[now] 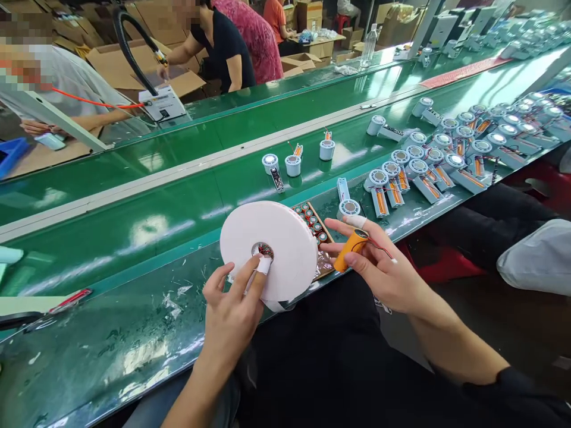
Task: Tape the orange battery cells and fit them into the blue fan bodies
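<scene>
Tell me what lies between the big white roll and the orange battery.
A tray of small round parts lies between white roll and orange battery, in the head view.
</scene>
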The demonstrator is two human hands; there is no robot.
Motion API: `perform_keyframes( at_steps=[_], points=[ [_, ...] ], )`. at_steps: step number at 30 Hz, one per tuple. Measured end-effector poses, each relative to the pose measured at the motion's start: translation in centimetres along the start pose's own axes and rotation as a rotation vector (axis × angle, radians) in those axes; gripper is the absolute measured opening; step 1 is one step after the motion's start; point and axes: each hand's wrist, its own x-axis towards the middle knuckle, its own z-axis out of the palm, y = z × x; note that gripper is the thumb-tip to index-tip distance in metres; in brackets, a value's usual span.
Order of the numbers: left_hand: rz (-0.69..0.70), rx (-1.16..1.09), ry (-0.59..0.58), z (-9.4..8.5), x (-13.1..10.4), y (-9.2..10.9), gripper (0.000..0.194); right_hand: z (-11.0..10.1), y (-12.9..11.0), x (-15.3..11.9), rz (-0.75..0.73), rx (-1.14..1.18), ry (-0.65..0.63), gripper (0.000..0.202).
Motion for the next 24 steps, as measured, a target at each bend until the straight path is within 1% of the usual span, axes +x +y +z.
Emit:
perform_keyframes(
  at_steps=[3,4,5,7,9,10,13,14,17,19,21,23,24],
  points=[
    [0.071,0.064,0.006,-0.2,0.5,-0.3,0.059,-1.5,-0.8,0.1,0.128,-0.240,-0.177,0.054],
    [0.095,0.068,-0.002,-0.2,0.6,-0.4,0.060,-1.8,-0.8,0.4,0.150,-0.286,-0.210,0.057],
    [0.117,0.062,-0.016,-0.1,0.8,-0.6,0.060,-1.8,-0.7,0.7,0.153,-0.293,-0.222,0.059],
    [0.138,0.037,-0.056,0.1,1.0,-0.9,0.060,-1.6,-0.1,1.2,0.130,-0.196,-0.195,0.064],
    [0.122,0.027,-0.079,0.2,1.1,-1.1,0.059,-1.0,1.0,1.3,0.117,-0.057,-0.116,0.068],
    [0.106,0.028,-0.080,0.1,1.1,-1.0,0.059,-0.7,1.6,1.2,0.119,-0.011,-0.063,0.064],
    [0.040,-0.003,-0.085,-0.2,1.2,-0.1,0.059,-0.1,3.1,0.8,0.133,0.050,0.095,0.038],
    [0.004,-0.037,-0.100,-0.3,1.2,0.3,0.057,0.0,3.4,0.7,0.132,0.082,0.133,0.034],
    [-0.138,-0.173,-0.152,-0.2,1.3,1.6,0.052,0.8,4.1,0.9,0.106,0.301,0.275,0.042],
    [-0.198,-0.243,-0.156,0.1,1.3,2.1,0.049,2.1,4.3,1.0,0.069,0.492,0.421,0.045],
    [-0.218,-0.265,-0.130,0.5,1.1,2.4,0.052,4.1,4.6,0.9,0.037,0.657,0.559,0.044],
    [-0.225,-0.285,-0.084,1.2,0.7,2.7,0.056,6.2,5.2,0.7,0.018,0.765,0.625,0.041],
    [-0.220,-0.331,-0.062,1.6,0.4,2.9,0.058,6.9,5.5,0.8,0.015,0.796,0.626,0.040]
  ],
)
